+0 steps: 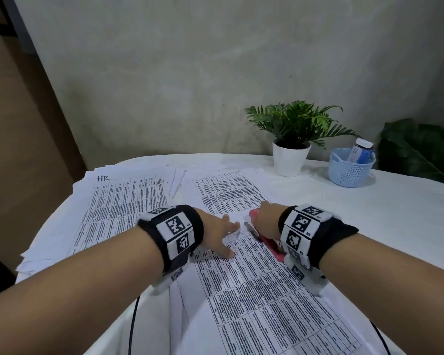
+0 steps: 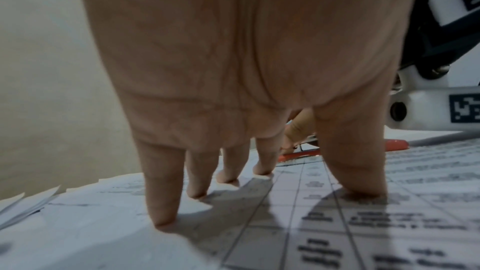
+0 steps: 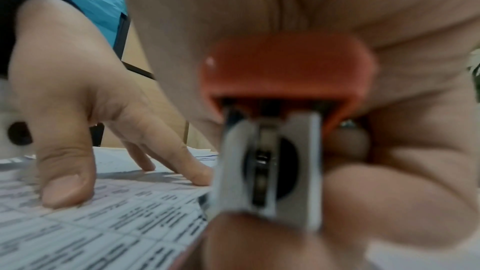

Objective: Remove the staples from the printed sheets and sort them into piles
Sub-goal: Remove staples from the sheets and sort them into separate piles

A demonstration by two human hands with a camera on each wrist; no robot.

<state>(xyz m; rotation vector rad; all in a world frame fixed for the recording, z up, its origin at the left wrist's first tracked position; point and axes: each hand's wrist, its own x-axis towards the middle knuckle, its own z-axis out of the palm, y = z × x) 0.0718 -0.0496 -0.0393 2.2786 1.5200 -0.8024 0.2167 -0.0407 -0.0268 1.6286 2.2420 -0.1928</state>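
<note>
A stapled set of printed sheets (image 1: 254, 303) with table text lies in front of me on the white table. My left hand (image 1: 215, 231) is spread on its top part, and the fingertips (image 2: 161, 215) and thumb press straight down on the paper (image 2: 337, 233). Just to the right, my right hand (image 1: 263, 219) grips a red stapler (image 1: 272, 248) with a metal body, its fingers curled round it (image 3: 285, 73). The tool lies low at the sheet's top right edge (image 3: 103, 223). No staple shows in any view.
A pile marked "HR" (image 1: 123, 198) lies at the left, overhanging the table edge. Another printed pile (image 1: 228, 190) sits behind my hands. At the back right stand a potted fern (image 1: 291, 160) and a blue basket (image 1: 344, 175) holding a bottle (image 1: 362, 149).
</note>
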